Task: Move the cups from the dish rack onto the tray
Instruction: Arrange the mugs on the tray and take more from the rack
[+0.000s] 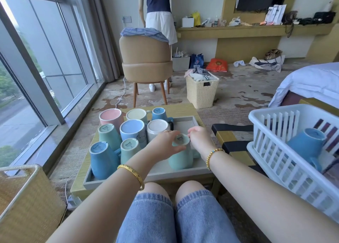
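— Hands on it! Left hand (pixel 163 146) and right hand (pixel 199 138) pinch the mint cup (pixel 180 155), upside down near the tray (pixel 185 172)'s front right corner.
— Blue cup (pixel 304 143) waits in the dish rack (pixel 275 151).

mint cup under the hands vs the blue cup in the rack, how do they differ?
The mint cup stands upside down on the grey tray; the blue cup lies tilted in the white dish rack, not yet moved. The left hand and right hand both touch the mint cup near its base; nothing touches the blue cup. Colours differ: mint green against blue. Both have a handle and a similar shape.
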The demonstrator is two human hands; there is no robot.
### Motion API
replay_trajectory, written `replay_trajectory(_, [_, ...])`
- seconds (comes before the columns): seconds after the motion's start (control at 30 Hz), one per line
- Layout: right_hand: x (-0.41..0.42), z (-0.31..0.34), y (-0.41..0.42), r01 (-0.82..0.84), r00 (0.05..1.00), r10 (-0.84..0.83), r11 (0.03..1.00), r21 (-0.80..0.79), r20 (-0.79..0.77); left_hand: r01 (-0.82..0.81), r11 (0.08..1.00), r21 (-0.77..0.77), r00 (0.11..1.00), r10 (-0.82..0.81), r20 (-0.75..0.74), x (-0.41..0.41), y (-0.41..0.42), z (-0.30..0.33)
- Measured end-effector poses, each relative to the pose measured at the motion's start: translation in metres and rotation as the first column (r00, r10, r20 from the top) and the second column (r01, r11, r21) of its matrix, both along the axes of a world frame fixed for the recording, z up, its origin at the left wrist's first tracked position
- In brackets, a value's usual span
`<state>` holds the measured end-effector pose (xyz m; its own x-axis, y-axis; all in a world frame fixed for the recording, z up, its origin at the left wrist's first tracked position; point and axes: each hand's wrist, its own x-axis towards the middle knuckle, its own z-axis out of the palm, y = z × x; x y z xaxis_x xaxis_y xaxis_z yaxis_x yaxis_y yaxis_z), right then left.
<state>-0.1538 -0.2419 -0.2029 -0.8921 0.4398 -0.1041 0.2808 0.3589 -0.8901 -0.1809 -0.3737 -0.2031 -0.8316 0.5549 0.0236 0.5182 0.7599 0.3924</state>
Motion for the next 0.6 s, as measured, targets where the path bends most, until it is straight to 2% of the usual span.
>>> replay_trajectory(0.1, [0.012, -0.004, -0.005, -0.024, 0.999, 0.023, 0.999, 0.023, 0.029, -0.012, 1.000, -0.016, 1.000, 0.012, -0.016, 0.006, 0.002, -0.001])
replay_trajectory(0.23, [0.021, -0.006, -0.012, -0.039, 0.999, 0.040, 0.998, -0.049, 0.024, -0.086, 0.996, -0.011, 0.994, 0.085, -0.064, 0.007, 0.000, -0.001])
replay_trajectory(0.4, [0.019, -0.006, -0.023, -0.105, 0.994, 0.110, 0.978, -0.183, 0.019, -0.118, 0.987, -0.107, 0.988, 0.107, -0.108, 0.004, -0.009, 0.004])
replay_trajectory(0.6, [0.017, -0.008, -0.037, -0.185, 0.982, 0.185, 0.956, -0.225, -0.021, -0.158, 0.976, -0.152, 0.978, 0.134, -0.159, 0.004, -0.026, 0.010])
